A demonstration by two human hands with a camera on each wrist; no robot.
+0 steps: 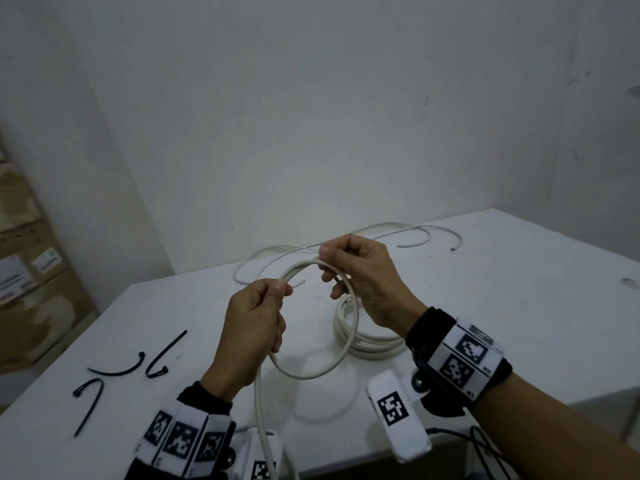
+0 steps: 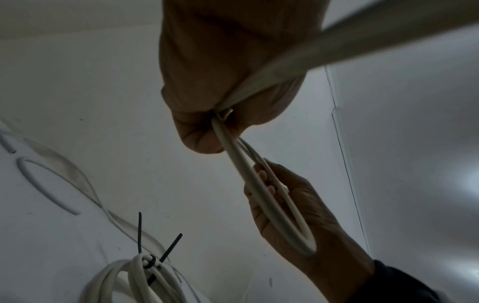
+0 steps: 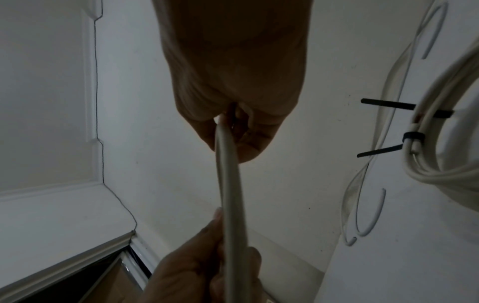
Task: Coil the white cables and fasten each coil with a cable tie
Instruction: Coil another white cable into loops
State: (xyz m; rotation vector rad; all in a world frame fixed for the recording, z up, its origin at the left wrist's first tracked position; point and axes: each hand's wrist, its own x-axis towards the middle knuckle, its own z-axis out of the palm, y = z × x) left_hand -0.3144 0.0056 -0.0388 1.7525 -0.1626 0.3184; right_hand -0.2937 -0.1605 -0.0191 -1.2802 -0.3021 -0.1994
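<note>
A white cable (image 1: 341, 344) forms a loop held in the air above the white table (image 1: 519, 306). My left hand (image 1: 256, 320) grips the loop at its left side, thumb and fingers curled round the cable near its free end. My right hand (image 1: 360, 282) pinches the loop's top right. The cable's tail (image 1: 259, 410) drops off the front edge. A finished white coil (image 1: 360, 337) lies under my right hand, bound with black ties (image 2: 150, 263). Several loose black cable ties (image 1: 114, 368) lie at front left.
Loose white cables (image 1: 408, 233) and a flat clear strip (image 1: 277, 252) sprawl near the table's far edge by the wall. Cardboard boxes (image 1: 31, 289) stand on the left beyond the table. Dark cords (image 1: 485, 448) hang at the front right corner.
</note>
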